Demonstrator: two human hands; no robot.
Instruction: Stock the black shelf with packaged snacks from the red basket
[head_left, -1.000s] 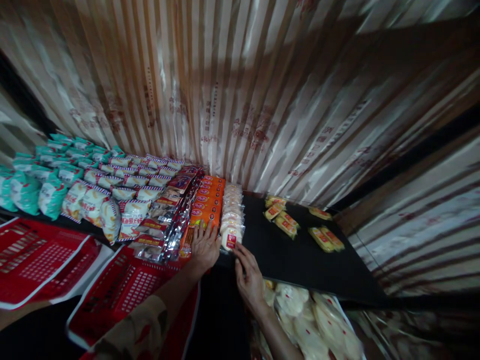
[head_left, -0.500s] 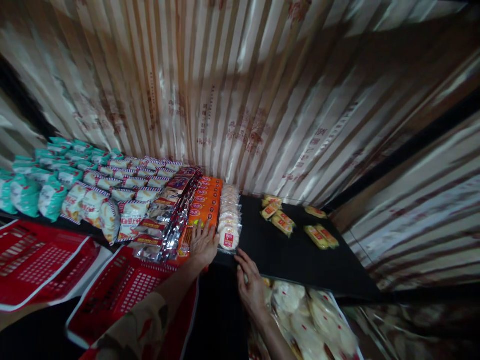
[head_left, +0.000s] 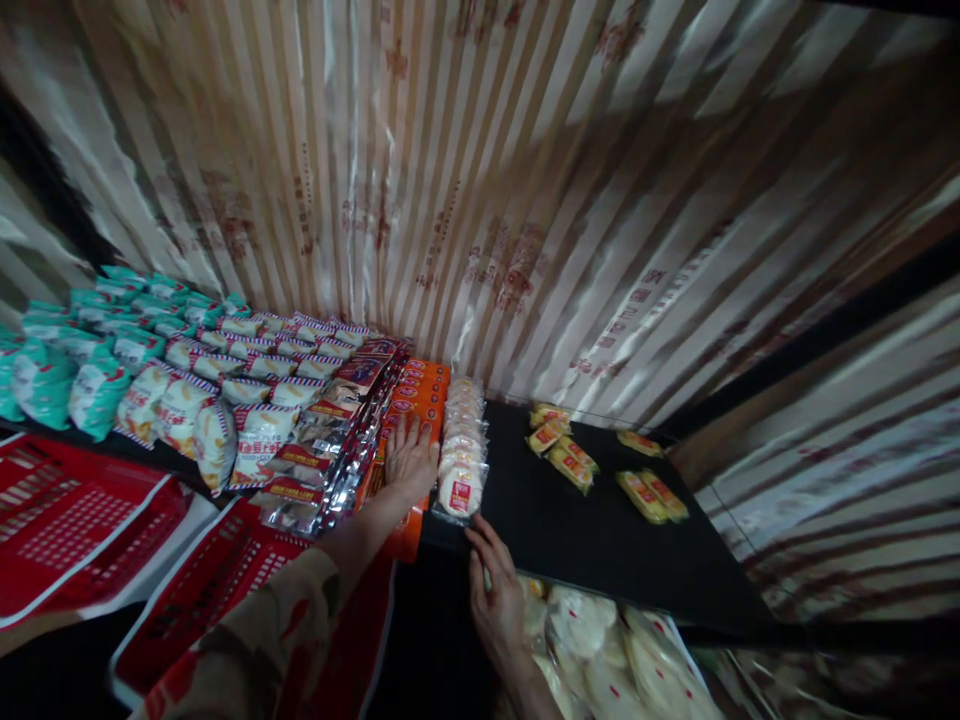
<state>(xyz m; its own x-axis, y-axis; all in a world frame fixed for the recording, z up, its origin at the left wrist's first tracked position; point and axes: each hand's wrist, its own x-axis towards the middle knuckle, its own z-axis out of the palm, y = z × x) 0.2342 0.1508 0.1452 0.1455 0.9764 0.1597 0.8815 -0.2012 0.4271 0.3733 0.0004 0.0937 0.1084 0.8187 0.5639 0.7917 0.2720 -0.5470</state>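
Observation:
My left hand (head_left: pixel 411 462) lies with spread fingers on a row of orange snack packets (head_left: pixel 420 398). The front end of the orange packets hangs over the shelf edge below my wrist. Just to the right runs a row of clear-wrapped round white crackers (head_left: pixel 462 470) with a red label on the front one. My right hand (head_left: pixel 496 590) is at the shelf's front edge, fingers extended, fingertips by the front cracker packet. Nothing is visibly gripped in it. Left of the orange row stand dark silver-and-red packets (head_left: pixel 319 455), leaning on one another.
Several small yellow packets (head_left: pixel 571 463) lie on the black shelf (head_left: pixel 540 530). White-and-red chip bags (head_left: pixel 259 440) and teal bags (head_left: pixel 97 395) fill its left side. Red baskets (head_left: pixel 172 650) stand below. Under the right side is a container with large bags of pale rounds (head_left: pixel 600 640).
My left hand has slid a little farther back over the orange packets, and more of their front end shows. My right hand stays near the shelf edge. The view has shifted slightly.

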